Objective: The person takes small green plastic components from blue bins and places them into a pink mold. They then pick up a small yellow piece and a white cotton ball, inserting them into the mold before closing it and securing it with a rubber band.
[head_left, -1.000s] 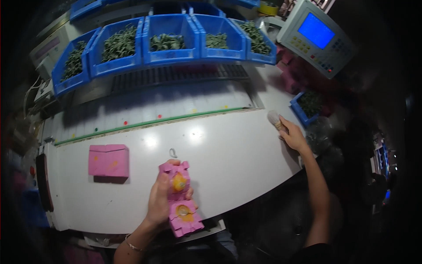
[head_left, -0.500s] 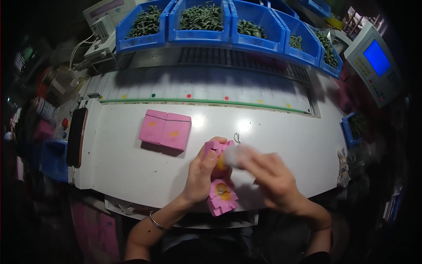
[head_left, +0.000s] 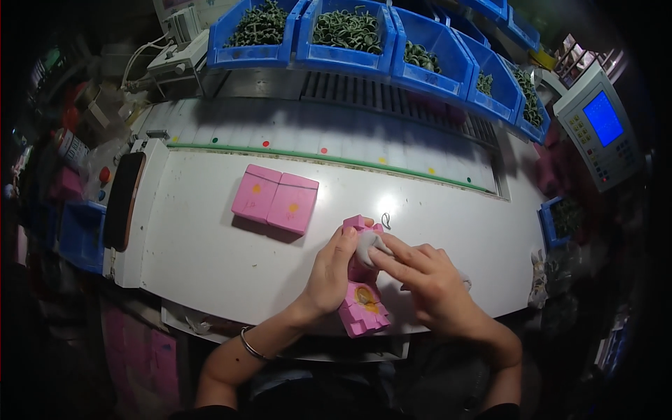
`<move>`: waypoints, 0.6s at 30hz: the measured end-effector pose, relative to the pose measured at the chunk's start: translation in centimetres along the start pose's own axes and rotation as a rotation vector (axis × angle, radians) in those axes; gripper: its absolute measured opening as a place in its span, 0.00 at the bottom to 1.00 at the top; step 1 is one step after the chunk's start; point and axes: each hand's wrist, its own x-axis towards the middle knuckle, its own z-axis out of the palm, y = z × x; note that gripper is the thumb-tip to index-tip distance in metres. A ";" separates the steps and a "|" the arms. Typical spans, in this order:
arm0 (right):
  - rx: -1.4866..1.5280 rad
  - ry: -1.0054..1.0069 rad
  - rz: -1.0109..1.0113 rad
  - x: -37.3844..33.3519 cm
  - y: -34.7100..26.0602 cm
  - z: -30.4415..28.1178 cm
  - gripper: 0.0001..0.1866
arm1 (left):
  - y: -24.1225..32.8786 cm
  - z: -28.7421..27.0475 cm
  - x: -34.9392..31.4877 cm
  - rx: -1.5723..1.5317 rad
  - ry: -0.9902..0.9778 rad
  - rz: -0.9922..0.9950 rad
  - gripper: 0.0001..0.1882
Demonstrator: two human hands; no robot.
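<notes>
My left hand is closed round a pink rubber mould, spread open near the front of the white bench. Its lower part hangs down toward me, with notched edges and a yellowish round hollow. A pale grey cloth pad is in my right hand, pressed by the fingertips against the upper part of the mould. A pale end of the cloth shows past the back of that hand. Beyond the mould, a small thin loop lies on the bench.
Two pink blocks stand side by side, left of my hands. Blue bins of small green curled pieces line the back. A dark phone lies at the left. A device with a blue screen stands right, above a small blue bin.
My right hand has brought the cloth left onto the mould and is less blurred. The left hand still grips the mould. The whole view has tilted and shifted slightly.
</notes>
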 end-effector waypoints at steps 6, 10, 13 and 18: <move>-0.122 0.319 -0.060 0.0 0.0 -0.2 0.31 | 0.6 -0.8 -0.2 -0.324 0.026 -0.404 0.26; -0.554 0.308 -0.297 -0.4 1.0 2.6 0.20 | 3.1 0.7 -0.3 -0.425 0.074 -0.528 0.27; -0.563 0.233 -0.271 -0.4 0.9 2.3 0.20 | 2.2 0.2 -0.2 -0.457 0.033 -0.517 0.27; -0.547 0.277 -0.301 -0.8 1.4 2.5 0.21 | 2.1 0.2 -0.3 -0.467 0.000 -0.549 0.26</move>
